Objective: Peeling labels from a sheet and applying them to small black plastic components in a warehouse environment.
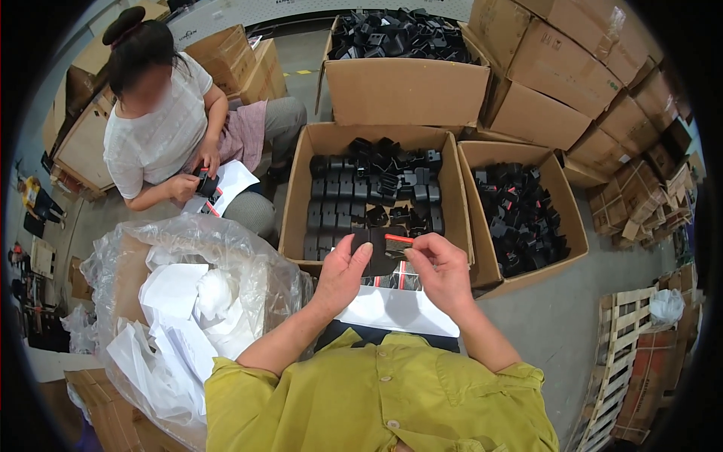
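My left hand (341, 273) grips a black plastic part (370, 247) by its side, thumb on its face. In a pinch, my right hand (444, 271) has a small red-edged strip (399, 238), held against or just over the black part; whether it is stuck on, I cannot tell. Below my hands, a white sheet (399, 310) rests on my lap, with more red-and-dark strips (392, 282) at its far edge. Right beyond my hands stands an open carton (299, 188) with black plastic parts (331, 197), some in rows and some loose.
On the right, a carton (516, 280) holds loose black parts, some with red strips. Another full carton (407, 90) stands behind. A plastic-lined box of white paper (173, 301) is at my left. A seated co-worker (162, 113) handles a black part. Stacked cartons (561, 68) and a pallet (614, 361) stand right.
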`<state>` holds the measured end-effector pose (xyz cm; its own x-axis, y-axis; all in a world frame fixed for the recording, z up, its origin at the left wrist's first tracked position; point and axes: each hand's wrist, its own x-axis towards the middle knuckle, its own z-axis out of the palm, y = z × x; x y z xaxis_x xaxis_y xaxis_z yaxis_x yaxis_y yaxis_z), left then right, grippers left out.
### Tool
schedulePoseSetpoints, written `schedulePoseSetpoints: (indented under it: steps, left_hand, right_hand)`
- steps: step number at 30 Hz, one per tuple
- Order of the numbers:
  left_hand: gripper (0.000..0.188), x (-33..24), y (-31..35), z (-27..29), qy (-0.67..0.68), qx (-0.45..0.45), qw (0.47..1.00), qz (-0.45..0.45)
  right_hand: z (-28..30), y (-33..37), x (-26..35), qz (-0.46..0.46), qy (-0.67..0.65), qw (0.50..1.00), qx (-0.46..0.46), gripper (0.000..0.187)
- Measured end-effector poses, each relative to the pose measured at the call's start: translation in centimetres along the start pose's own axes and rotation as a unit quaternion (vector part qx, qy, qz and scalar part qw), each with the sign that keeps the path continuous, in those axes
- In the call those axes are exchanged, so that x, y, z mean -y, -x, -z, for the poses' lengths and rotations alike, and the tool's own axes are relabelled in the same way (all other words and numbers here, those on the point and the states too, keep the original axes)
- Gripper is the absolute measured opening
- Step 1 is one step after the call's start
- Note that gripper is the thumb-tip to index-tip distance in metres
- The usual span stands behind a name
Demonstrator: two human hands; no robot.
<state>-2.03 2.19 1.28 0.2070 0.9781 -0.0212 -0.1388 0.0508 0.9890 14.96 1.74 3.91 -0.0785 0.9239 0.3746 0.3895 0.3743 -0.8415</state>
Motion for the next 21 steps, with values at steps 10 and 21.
schedulePoseSetpoints:
  steps: [10, 21]
  left_hand:
    - [0.028, 0.4, 0.1, -0.2, 0.013, 0.014, 1.0, 0.018]
    - [0.03, 0.4, 0.2, -0.1, -0.003, 0.005, 0.999, 0.043]
  right_hand:
    - [0.4, -0.2, 0.1, -0.254, -0.24, 0.93, 0.115, 0.009]
    - [-0.1, -0.2, -0.3, -0.235, -0.252, 0.934, 0.095, 0.007]
